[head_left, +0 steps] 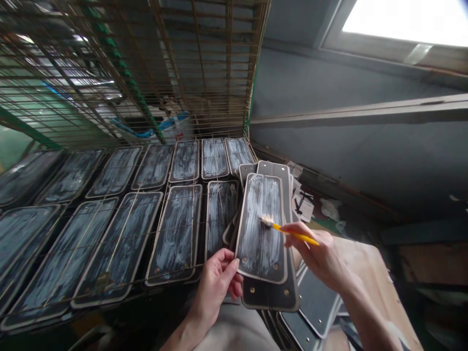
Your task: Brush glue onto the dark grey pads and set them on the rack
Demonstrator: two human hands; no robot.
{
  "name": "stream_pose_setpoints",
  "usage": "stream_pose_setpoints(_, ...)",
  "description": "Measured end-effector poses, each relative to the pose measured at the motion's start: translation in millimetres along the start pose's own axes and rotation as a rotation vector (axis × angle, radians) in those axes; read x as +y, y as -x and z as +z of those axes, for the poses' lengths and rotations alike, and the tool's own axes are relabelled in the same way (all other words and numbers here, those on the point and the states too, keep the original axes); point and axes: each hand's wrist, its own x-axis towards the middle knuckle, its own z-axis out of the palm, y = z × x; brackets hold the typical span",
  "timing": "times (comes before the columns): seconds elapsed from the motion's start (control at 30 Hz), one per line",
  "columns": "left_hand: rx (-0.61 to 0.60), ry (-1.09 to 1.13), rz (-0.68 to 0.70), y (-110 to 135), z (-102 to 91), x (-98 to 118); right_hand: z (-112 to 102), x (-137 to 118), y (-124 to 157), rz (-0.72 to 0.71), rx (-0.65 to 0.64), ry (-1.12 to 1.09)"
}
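My left hand [217,282] grips the lower left edge of a black rounded panel [260,229] streaked with white paste, which lies on top of a stack of like panels [272,292]. My right hand [316,253] pinches a yellow-handled brush [288,233], its pale bristles touching the panel's upper middle. The panel has a light rim and small round fasteners near its lower corners.
Several coated black panels [175,234] lie in two rows on a wire rack [109,73] to the left and behind. More uncoated panels [314,307] rest on a wooden board [369,273] at lower right. A grey wall [347,122] and a bright window [409,19] stand behind.
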Motion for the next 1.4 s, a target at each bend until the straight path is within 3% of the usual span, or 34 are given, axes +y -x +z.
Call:
stream_pose_setpoints(0.2, -0.013, 0.017, -0.004, 2, 3.5, 2, -21, -33, 40, 0.110, -0.215, -0.150)
stream_pose_setpoints(0.4, -0.006, -0.009, 0.013, 1, 4.1, 4, -31, -31, 54, 0.191, -0.237, -0.325)
stream_pose_setpoints(0.47, -0.019, -0.026, 0.016, -1, 2.7, 4, -25, -20, 54, 0.196, -0.193, -0.367)
stream_pose_setpoints(0.57, -0.040, -0.060, 0.021, -3, 0.4, 4, -17, -3, 52, 0.184, -0.020, -0.353)
stream_pose_setpoints(0.7, -0.033, -0.079, 0.037, -5, -0.3, 4, -14, -2, 53, 0.180, 0.198, -0.224)
stream_pose_setpoints(0.83, -0.012, -0.087, 0.055, -5, 1.3, 4, -13, -10, 57, 0.176, 0.218, -0.274)
stream_pose_setpoints(0.93, -0.022, -0.096, 0.055, -5, 1.8, 4, -8, -6, 48, 0.216, 0.188, -0.355)
stream_pose_setpoints(1.1, -0.029, -0.095, 0.054, -8, 1.0, 2, -1, -4, 15, 0.190, 0.428, -0.469)
stream_pose_setpoints(1.13, -0.027, -0.096, 0.052, -8, 1.0, 2, 1, -7, 10, 0.177, 0.410, -0.513)
stream_pose_setpoints(1.27, -0.039, -0.105, 0.046, -8, 1.2, 4, 15, -10, -12, 0.173, 0.135, -0.628)
stream_pose_setpoints(1.4, -0.050, -0.127, 0.044, -8, 1.3, 7, 31, 8, -43, 0.213, 0.176, -0.706)
